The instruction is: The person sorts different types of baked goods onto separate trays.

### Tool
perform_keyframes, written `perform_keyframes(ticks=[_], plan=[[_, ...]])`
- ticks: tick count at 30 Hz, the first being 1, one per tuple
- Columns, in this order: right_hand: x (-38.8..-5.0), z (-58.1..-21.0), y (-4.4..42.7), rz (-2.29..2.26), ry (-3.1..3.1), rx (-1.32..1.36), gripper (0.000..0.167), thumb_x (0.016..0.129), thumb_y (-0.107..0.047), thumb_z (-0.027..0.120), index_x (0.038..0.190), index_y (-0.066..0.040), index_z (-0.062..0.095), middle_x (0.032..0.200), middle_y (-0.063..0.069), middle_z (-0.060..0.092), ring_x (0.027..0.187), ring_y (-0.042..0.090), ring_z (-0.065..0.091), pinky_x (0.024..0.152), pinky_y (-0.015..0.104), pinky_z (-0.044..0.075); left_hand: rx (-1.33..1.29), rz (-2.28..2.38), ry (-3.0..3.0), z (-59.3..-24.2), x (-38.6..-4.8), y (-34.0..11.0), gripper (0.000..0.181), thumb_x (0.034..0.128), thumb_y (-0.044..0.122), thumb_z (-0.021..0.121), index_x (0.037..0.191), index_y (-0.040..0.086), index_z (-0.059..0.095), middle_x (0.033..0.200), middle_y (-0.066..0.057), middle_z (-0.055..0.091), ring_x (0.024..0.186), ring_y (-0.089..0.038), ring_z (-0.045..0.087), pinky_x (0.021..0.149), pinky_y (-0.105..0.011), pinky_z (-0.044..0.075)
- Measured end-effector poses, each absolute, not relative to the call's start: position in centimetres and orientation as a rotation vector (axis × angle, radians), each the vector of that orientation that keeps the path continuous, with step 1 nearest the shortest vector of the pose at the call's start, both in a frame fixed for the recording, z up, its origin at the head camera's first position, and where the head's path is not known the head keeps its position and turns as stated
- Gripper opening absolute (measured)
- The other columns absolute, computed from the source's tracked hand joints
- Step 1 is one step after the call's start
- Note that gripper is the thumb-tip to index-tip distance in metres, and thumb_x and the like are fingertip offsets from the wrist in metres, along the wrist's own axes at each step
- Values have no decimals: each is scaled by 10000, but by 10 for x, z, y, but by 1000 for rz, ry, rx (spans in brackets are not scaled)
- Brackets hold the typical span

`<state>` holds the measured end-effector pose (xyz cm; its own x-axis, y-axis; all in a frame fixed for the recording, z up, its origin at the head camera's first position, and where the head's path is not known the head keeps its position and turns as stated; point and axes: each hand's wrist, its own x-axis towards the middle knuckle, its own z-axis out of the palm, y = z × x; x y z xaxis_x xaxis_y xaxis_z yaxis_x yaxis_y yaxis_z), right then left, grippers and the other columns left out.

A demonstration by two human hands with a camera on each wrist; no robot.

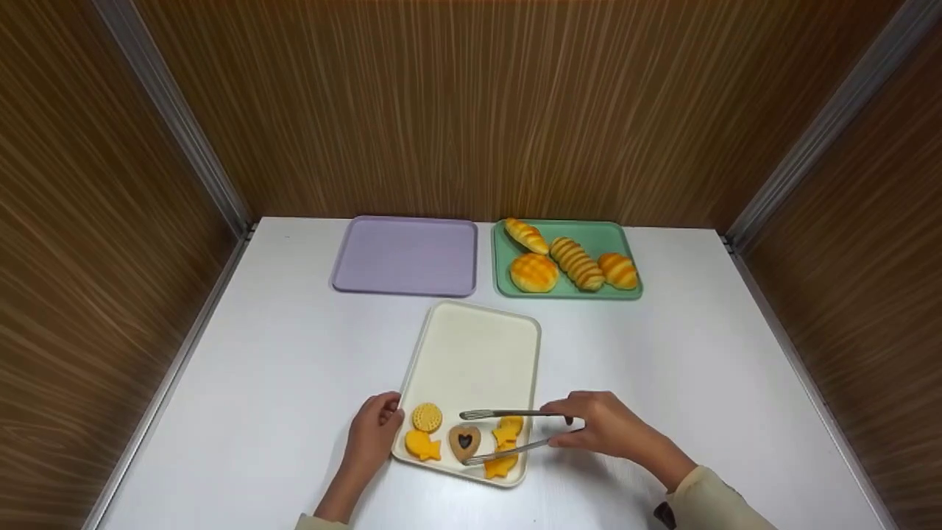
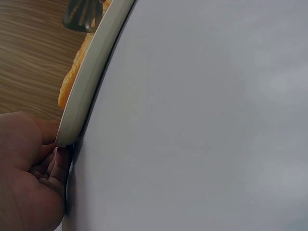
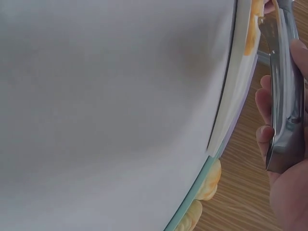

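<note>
At the cream tray's (image 1: 482,353) left edge, my left hand (image 1: 374,433) pinches the rim between thumb and fingers, as the left wrist view shows. My right hand (image 1: 600,425) holds metal tongs (image 3: 284,91) from the right side. The tongs' arms are spread above the tray's near end, one tip behind and one in front of a heart-shaped cookie (image 1: 464,442) with a dark centre. Left of it lie a round dimpled cookie (image 1: 427,417) and a yellow fish-shaped cookie (image 1: 422,445). Several yellow shaped cookies (image 1: 506,436) lie along the right side, partly hidden by the tongs.
Behind the cream tray, a bare purple tray (image 1: 405,258) lies at the back left. Beside it, a green tray (image 1: 625,294) carries several bread rolls (image 1: 578,263). Wood-grain panels (image 1: 471,110) close in the white table (image 1: 294,353) at the back and sides.
</note>
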<state>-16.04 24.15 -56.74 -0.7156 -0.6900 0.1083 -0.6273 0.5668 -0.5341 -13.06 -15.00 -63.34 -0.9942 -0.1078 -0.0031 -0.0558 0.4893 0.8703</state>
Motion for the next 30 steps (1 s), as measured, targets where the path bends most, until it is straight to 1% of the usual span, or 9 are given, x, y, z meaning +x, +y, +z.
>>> perform_keyframes(ticks=[5, 7, 14, 18, 25, 30], plan=[[-159, -571, 239, -835, 2685, -1168, 449, 849, -452, 778, 1194, -167, 741, 920, -28, 743, 741, 145, 638, 655, 221, 525, 130, -1578, -2661, -632, -130, -150, 279, 972, 78, 631, 1240, 3, 640, 1085, -78, 637, 941, -157, 561, 822, -271, 504], [-159, -571, 237, -838, 2679, -1158, 448, 852, -453, 774, 1198, -170, 740, 915, -28, 741, 740, 142, 634, 657, 221, 524, 143, -1579, -2664, -632, -131, -150, 277, 973, 82, 628, 1240, 9, 642, 1080, -73, 638, 938, -152, 561, 826, -276, 507], [-159, -575, 234, -848, 2716, -1178, 400, 848, -352, 806, 1196, -166, 738, 945, -21, 753, 746, 152, 647, 661, 252, 542, 145, -1572, -2660, -633, -130, -151, 272, 969, 75, 629, 1232, 6, 647, 1072, -74, 639, 927, -151, 559, 814, -269, 502], [-161, -579, 232, -839, 2791, -1250, 380, 858, -352, 796, 1173, -147, 739, 984, -10, 765, 762, 143, 671, 679, 256, 554, 145, -1572, -2652, -633, -130, -152, 274, 968, 69, 629, 1233, 4, 646, 1071, -77, 642, 929, -151, 561, 817, -267, 500], [-163, -584, 228, -782, 2917, -1301, 347, 868, -378, 780, 1125, -145, 757, 973, -20, 772, 816, 99, 691, 716, 293, 584, 165, -1563, -2658, -633, -130, -151, 279, 966, 73, 627, 1236, 3, 647, 1066, -73, 641, 920, -149, 558, 815, -270, 503], [-163, -589, 228, -845, 2960, -1355, 335, 852, -333, 805, 1104, -117, 762, 962, 1, 769, 800, 130, 705, 706, 299, 583, 189, -1547, -2679, -634, -131, -151, 275, 969, 83, 628, 1235, 20, 650, 1065, -57, 634, 917, -142, 548, 812, -259, 499]])
